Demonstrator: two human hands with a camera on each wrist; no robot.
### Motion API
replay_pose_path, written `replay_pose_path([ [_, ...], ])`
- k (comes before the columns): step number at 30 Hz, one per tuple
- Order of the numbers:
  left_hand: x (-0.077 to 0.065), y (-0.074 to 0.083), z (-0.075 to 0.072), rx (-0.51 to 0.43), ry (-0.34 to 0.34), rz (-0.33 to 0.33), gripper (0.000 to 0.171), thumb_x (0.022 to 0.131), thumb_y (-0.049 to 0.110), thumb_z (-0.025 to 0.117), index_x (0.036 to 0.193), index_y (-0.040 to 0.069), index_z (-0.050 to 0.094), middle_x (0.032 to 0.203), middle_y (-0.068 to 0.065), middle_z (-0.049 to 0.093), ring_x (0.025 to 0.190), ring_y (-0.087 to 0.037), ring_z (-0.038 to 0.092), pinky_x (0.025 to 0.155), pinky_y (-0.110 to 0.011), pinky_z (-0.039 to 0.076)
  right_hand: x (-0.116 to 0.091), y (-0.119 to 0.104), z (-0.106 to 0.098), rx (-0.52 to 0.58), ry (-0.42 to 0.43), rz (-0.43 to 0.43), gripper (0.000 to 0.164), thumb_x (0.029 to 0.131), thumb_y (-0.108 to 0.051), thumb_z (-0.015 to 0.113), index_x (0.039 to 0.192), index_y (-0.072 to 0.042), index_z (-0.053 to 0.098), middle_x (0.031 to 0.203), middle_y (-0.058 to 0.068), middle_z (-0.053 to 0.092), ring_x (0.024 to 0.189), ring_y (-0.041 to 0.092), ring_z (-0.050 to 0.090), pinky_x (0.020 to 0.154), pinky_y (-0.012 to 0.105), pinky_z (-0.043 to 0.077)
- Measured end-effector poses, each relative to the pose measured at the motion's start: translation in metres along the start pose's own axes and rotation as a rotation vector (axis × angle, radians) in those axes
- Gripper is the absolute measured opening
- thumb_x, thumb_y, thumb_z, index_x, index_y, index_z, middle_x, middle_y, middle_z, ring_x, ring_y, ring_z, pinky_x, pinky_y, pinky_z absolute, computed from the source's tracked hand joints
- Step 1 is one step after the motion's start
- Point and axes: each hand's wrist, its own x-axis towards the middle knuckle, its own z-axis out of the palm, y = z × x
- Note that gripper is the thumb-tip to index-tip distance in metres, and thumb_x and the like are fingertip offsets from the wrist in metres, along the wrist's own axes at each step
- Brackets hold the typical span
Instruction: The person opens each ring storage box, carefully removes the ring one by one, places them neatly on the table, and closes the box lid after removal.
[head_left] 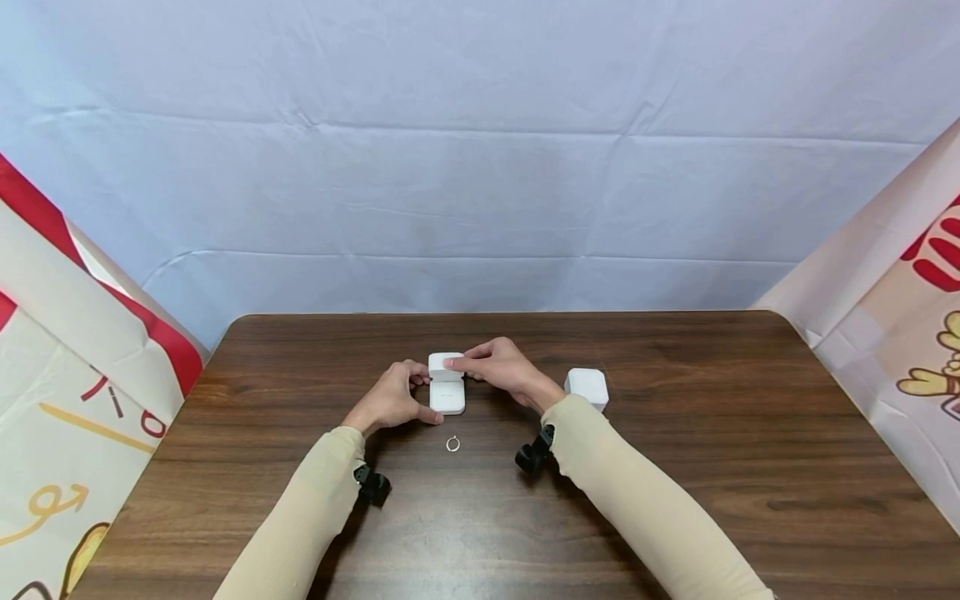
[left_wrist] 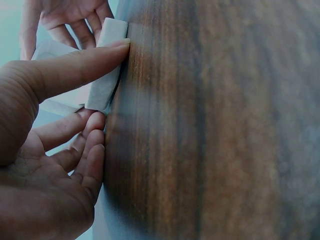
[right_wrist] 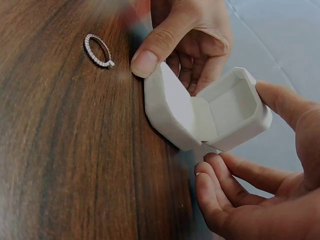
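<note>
A white ring box [head_left: 447, 400] stands on the table with its lid [right_wrist: 240, 110] raised and its inside facing up. My left hand [head_left: 396, 396] holds the base, its thumb [left_wrist: 85, 70] across the front edge and its fingers at the side. From the right, my right hand [head_left: 510, 368] grips the raised lid; the thumb presses its rim while the other fingers curl behind, near the hinge. On the wood in front of the box lies a thin silver ring [right_wrist: 89, 52] set with small stones and one larger stone.
Another white box [head_left: 587, 387], closed, sits to the right beside my right forearm. The brown wooden table [head_left: 712, 467] ends at the back against a pale cloth backdrop [head_left: 465, 183]. Printed cloths hang at both sides.
</note>
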Motion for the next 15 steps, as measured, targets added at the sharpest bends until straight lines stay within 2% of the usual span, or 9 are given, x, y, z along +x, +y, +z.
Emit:
replay_pose_path([
  [15, -0.0003, 0.0004, 0.0002, 0.013, -0.001, 0.015, 0.054, 0.064, 0.006, 0.096, 0.109, -0.003, 0.068, 0.106, -0.012, 0.06, 0.099, -0.029, 0.055, 0.093, -0.045, 0.046, 0.0054, 0.0014, 0.0009, 0.031, -0.075, 0.038, 0.048, 0.09, -0.032, 0.078, 0.117, 0.006, 0.069, 0.114, 0.01, 0.07, 0.101, 0.022, 0.064, 0.092, 0.035, 0.052],
])
